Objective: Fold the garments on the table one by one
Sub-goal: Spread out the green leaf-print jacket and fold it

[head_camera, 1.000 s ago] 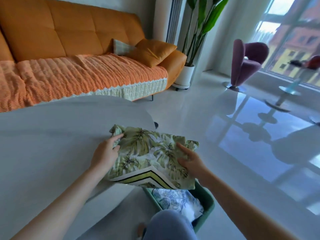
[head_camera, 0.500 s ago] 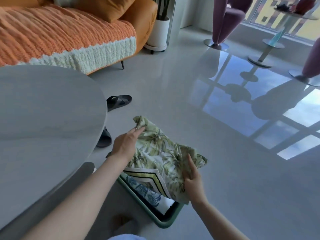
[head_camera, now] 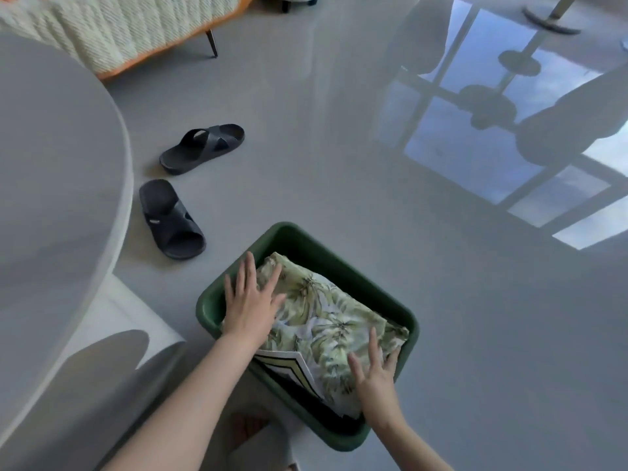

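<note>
A folded garment with a green palm-leaf print (head_camera: 326,321) lies inside a dark green bin (head_camera: 307,244) on the floor, its striped band showing at the near edge. My left hand (head_camera: 251,305) rests flat on the garment's left part, fingers spread. My right hand (head_camera: 375,377) lies flat on its near right corner, fingers apart. Neither hand grips the cloth. What lies under the garment in the bin is hidden.
The round grey table (head_camera: 51,198) fills the left side, its edge close to the bin. Two black slippers (head_camera: 202,147) (head_camera: 170,220) lie on the glossy grey floor beyond the bin. A sofa with a knitted throw (head_camera: 136,25) stands at the back left.
Both hands carried the folded garment from the table edge down into the green bin. The grip has been let go and the hands now lie flat on top.
</note>
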A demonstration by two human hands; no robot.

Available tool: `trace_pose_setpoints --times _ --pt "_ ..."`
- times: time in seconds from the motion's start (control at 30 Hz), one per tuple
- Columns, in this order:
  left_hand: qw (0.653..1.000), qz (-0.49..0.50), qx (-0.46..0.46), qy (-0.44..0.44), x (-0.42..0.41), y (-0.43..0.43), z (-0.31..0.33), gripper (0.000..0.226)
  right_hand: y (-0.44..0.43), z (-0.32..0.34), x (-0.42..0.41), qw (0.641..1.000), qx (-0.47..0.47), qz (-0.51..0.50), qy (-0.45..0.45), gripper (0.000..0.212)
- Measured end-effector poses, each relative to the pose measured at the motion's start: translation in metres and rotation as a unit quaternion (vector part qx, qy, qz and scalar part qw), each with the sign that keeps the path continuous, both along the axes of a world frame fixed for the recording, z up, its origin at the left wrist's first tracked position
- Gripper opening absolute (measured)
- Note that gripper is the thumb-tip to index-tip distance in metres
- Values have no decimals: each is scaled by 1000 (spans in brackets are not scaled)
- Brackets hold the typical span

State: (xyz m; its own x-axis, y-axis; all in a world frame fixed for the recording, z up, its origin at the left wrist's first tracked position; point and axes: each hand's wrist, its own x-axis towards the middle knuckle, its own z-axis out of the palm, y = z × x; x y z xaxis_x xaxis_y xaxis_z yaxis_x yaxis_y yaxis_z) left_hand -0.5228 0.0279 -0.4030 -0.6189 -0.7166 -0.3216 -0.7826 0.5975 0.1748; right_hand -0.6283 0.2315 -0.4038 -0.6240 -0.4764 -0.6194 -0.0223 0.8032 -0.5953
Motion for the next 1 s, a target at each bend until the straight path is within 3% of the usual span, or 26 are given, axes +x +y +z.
trace_pose_setpoints --times 0.1,0.2,0.37,0.6,0.9,1.0 --pt "993 -114 18 6 11 17 -14 71 4 -7 14 970 36 120 207 85" --pt "987 -146 57 -34 20 23 -33 80 3 -21 16 938 25 227 262 91" --pt "985 -114 103 -73 15 13 -57 83 -10 -46 9 950 146 243 132 95" --pt "979 -135 130 -85 3 2 -77 74 -25 -61 -1 947 203 246 -28 98" --pt "974 -150 144 -94 -1 -3 -79 92 -29 -65 -6 947 215 234 -52 102" --pt "977 -134 154 -59 -3 -2 -66 83 -27 -56 -7 951 202 233 -21 99"
